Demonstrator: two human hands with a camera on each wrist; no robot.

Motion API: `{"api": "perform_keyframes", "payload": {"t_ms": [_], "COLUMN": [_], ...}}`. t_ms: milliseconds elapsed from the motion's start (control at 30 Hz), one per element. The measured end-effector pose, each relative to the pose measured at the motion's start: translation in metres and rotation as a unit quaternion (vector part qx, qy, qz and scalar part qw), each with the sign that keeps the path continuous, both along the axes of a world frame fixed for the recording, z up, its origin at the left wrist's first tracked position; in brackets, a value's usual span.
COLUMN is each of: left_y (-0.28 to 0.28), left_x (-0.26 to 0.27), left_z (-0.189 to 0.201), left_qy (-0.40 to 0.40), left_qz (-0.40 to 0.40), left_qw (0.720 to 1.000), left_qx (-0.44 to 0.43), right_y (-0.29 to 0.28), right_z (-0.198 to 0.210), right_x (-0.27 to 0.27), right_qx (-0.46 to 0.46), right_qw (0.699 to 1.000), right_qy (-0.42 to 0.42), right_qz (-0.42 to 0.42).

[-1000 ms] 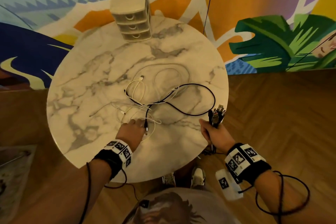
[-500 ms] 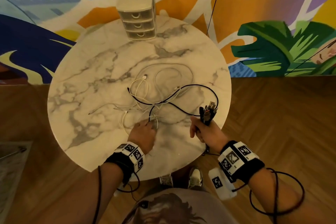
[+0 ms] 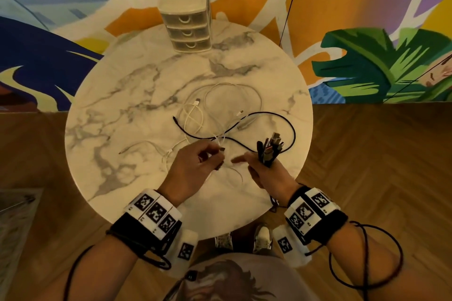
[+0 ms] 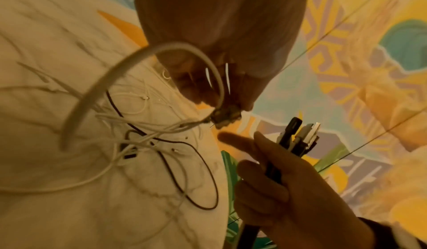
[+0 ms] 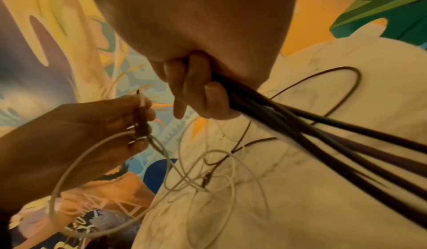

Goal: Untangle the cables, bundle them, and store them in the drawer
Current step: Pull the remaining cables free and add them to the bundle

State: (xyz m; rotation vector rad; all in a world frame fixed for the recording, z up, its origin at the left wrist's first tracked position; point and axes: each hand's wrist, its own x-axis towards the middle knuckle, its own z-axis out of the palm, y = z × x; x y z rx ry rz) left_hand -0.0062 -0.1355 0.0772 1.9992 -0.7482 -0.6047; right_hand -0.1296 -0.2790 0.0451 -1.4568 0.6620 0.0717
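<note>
A tangle of thin white cables (image 3: 195, 120) and one black cable (image 3: 281, 117) lies mid-table on the round marble table (image 3: 110, 110). My left hand (image 3: 195, 166) is raised just above the table's near part and pinches a cable plug (image 3: 222, 149) with a white cable (image 4: 92, 92) looping from it. My right hand (image 3: 266, 173) grips a bundle of dark cable ends (image 3: 270, 149), plugs pointing up, forefinger stretched toward the left hand. In the right wrist view the dark cables (image 5: 312, 121) run out of the fist. The small drawer unit (image 3: 187, 22) stands at the table's far edge, its three drawers shut.
A painted mural wall (image 3: 367, 32) rises behind the table. Wooden floor (image 3: 367, 166) surrounds it, with a rug corner (image 3: 14, 215) at the left. My shoes (image 3: 244, 239) show under the table's near edge. A thin dark line (image 3: 291, 2) hangs by the wall.
My left hand has lifted off the table, pinching a cable plug, and moved right toward the right hand. The right hand with its bundle has shifted left, forefinger now stretched out.
</note>
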Motion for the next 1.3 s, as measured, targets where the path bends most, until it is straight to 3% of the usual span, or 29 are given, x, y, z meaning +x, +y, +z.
{"api": "perform_keyframes", "payload": {"t_ms": [67,200,333,500,633,700,800,900,1033,1300], "left_y": [-0.009,-0.022,-0.028,-0.019,0.004,0.006,0.0,-0.001,0.011,0.008], "left_x": [-0.003,0.003,0.008,0.014,0.011,0.017,0.043,0.076,0.106,0.111], "left_z": [0.012,0.023,0.026,0.021,0.011,0.01,0.017,0.029,0.03,0.032], "left_qy": [0.053,0.056,0.17,0.135,0.184,0.155,0.022,-0.068,-0.092,-0.176], "left_qz": [-0.022,0.0,0.029,0.011,-0.13,-0.137,0.012,0.129,0.227,0.221], "left_qw": [0.998,0.998,0.984,0.99,0.966,0.97,0.996,0.989,0.969,0.958], "left_qx": [-0.007,-0.024,-0.05,0.031,0.13,0.13,0.084,0.027,0.012,-0.044], "right_y": [0.005,0.009,0.012,0.008,-0.007,-0.012,-0.016,-0.02,-0.027,-0.04], "right_z": [0.01,0.02,0.02,0.013,0.011,0.012,0.012,0.016,0.023,0.029], "right_x": [0.008,0.017,0.02,0.027,0.027,0.026,0.022,0.017,0.01,0.014], "right_qx": [0.014,0.009,-0.052,-0.053,0.029,0.047,0.066,0.089,0.098,0.094], "right_qw": [0.999,0.997,0.994,0.997,0.99,0.988,0.984,0.978,0.972,0.962], "right_qy": [-0.03,-0.059,-0.069,-0.046,-0.065,-0.072,-0.088,-0.106,-0.112,-0.138], "right_qz": [0.016,0.041,0.072,-0.042,-0.118,-0.129,-0.143,-0.158,-0.183,-0.215]}}
